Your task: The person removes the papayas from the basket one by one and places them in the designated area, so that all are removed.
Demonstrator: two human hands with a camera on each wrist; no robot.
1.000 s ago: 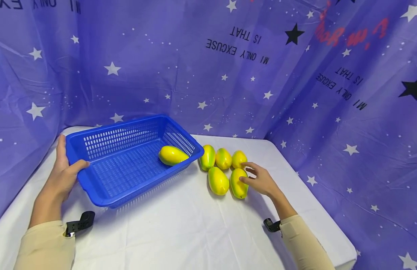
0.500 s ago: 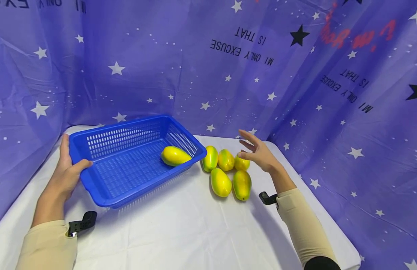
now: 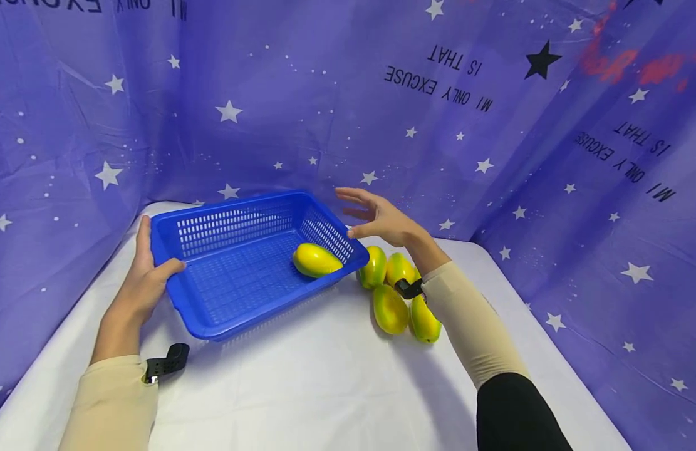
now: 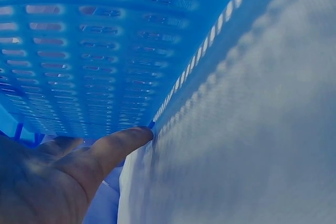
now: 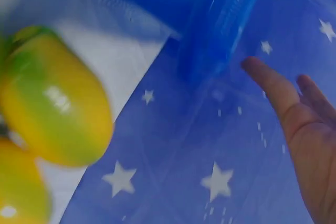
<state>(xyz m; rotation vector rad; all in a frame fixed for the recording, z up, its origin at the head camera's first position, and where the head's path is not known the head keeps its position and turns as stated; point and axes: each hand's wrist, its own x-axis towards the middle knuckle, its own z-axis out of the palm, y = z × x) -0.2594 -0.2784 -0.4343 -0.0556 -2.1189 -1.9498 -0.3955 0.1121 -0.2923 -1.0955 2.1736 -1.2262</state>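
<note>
My left hand holds the blue perforated plastic basket by its left end, thumb over the rim. The left wrist view has the fingers against the basket's outside. One yellow mango-like fruit lies inside, toward the right end. My right hand hovers at the basket's right corner with fingers spread and nothing in them; the right wrist view shows a gap between that hand and the basket. Several more yellow-green mango-like fruits sit in a cluster right of the basket, partly hidden by the right forearm.
A white cloth covers the table. Purple star-printed curtain hangs close behind the table and along both sides. Each wrist carries a black strapped camera. The right forearm reaches over the fruit cluster.
My right hand has risen from the fruit cluster and moved left to the basket's right corner, holding nothing. The left hand keeps its hold on the basket. The head view has shifted slightly.
</note>
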